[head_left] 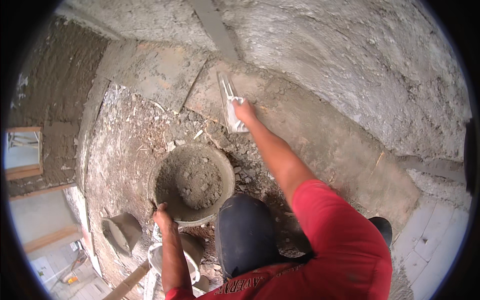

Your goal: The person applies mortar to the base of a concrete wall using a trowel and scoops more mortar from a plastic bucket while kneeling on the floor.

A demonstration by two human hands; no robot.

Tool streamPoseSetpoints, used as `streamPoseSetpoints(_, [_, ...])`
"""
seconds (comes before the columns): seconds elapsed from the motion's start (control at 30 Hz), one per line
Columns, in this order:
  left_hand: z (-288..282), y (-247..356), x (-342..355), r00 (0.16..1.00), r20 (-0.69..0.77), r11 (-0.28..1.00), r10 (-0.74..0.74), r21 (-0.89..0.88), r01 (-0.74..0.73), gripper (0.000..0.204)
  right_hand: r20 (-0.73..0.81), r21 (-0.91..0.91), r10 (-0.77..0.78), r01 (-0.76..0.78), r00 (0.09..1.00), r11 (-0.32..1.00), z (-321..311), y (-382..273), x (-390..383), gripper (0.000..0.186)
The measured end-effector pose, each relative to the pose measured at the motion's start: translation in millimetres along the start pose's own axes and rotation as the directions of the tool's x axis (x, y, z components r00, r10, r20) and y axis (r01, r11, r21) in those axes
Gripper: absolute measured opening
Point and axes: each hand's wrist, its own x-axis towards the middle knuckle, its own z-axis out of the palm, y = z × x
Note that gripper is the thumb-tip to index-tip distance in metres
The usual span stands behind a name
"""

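My right hand (244,111) is closed round the pale, mortar-smeared handle of a plastering trowel (226,90). The trowel's long rectangular blade lies over a board (210,82) at the foot of the rough wall. My left hand (164,218) grips the near left rim of a round tub (230,172), its fingers curled over the edge. Grey, crumbly mortar (192,180) lies inside the tub, with a smoother wet patch on the left. The blade's contact with the board cannot be made out exactly.
A mortar-coated bucket (131,231) lies tipped to the left, and a white-rimmed bucket (192,267) stands by my left forearm. Rubble (125,130) covers the ground. Rough plaster walls (350,55) rise ahead and right. My dark-clothed knee (245,232) is beside the tub.
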Motion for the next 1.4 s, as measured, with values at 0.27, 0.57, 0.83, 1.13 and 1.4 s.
streamPoseSetpoints(0.27, [-40, -10, 9, 0.996, -0.056, 0.998, -0.065, -0.005, 0.065, 0.03, -0.302, 0.236, 0.25, -0.182, 0.92, 0.955, -82, 98, -48, 0.065])
streamPoseSetpoints(0.57, [-22, -2, 11, 0.991, -0.108, 0.993, -0.08, 0.083, 0.09, 0.031, 0.042, -0.325, -0.19, 0.193, 0.981, 0.926, -184, 124, -100, 0.058])
streamPoseSetpoints(0.83, [-12, -1, 11, 0.992, -0.118, 0.981, -0.043, 0.183, 0.064, 0.029, 0.402, -0.716, -0.264, 0.481, 0.877, 0.507, -278, 188, -127, 0.056])
streamPoseSetpoints(1.13, [-14, -10, 13, 0.985, -0.161, 0.99, -0.067, 0.111, 0.086, 0.03, -0.081, -0.795, -0.348, 0.15, 0.934, 0.588, -240, 126, -6, 0.058])
streamPoseSetpoints(1.4, [-49, -62, 14, 0.949, -0.312, 0.973, -0.038, 0.203, 0.106, 0.032, 0.036, -0.854, -0.498, 0.285, 0.867, 0.434, -240, 77, -57, 0.044])
